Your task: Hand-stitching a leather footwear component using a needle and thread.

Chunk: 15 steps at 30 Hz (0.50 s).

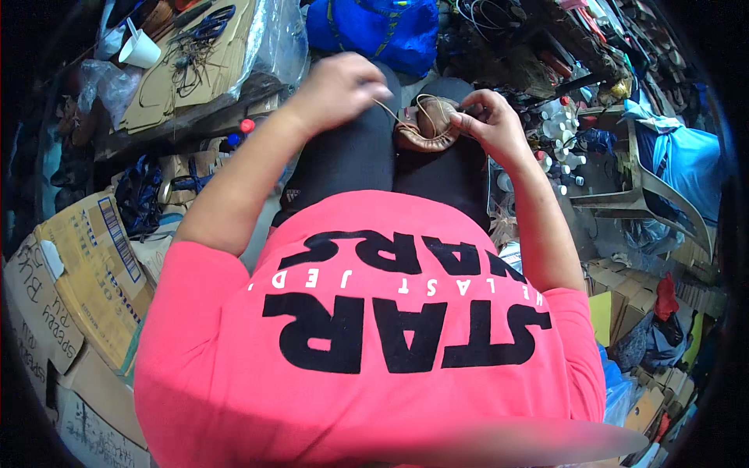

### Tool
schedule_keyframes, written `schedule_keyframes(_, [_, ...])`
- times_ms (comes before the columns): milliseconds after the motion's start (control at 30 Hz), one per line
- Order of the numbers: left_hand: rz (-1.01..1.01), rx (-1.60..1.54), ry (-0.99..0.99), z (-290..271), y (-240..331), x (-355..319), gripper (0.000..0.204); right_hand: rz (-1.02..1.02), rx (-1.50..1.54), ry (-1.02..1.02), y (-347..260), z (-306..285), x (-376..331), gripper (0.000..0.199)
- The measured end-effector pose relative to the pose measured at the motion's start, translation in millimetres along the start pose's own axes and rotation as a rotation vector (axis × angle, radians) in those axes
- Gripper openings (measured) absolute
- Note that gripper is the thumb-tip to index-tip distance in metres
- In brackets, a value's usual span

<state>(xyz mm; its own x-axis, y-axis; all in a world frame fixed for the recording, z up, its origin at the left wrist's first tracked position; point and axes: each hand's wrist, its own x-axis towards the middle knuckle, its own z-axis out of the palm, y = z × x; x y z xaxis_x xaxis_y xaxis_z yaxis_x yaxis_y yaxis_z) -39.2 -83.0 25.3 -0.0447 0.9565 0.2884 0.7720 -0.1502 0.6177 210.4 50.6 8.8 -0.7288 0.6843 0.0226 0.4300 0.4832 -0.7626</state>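
Observation:
A small brown leather shoe upper [431, 134], its edge gathered in puckers, rests over my dark-trousered lap. At its right end my right hand [491, 125] is closed, thumb and fingers pinching the edge. A thin tan cord [388, 110] runs from the piece up and left to my left hand [343, 92]. That hand is raised over my left thigh, slightly blurred, its fingers closed around the cord's end. Another loop of cord lies across the top of the leather. Whether a needle is in either hand cannot be made out.
At the upper left, a bench carries cardboard sheets [168, 86], scissors [214, 23] and a white cup [140, 47]. A blue bag [378, 31] sits ahead. Bottles [558, 140] and a plastic chair [647, 187] stand right; cardboard boxes [86, 265] are stacked left.

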Motion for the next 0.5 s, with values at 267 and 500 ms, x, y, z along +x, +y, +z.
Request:
schedule_keyframes(267, [0.226,-0.078,-0.034,40.6,23.6,39.5,0.020,0.147,0.142,-0.319,-4.9,-12.4,-21.1,0.032])
schedule_keyframes(500, [-0.005,-0.171,-0.268,68.0,33.0,63.9,0.027,0.159,0.454,-0.072,-18.7,-41.1,-56.2,0.025])
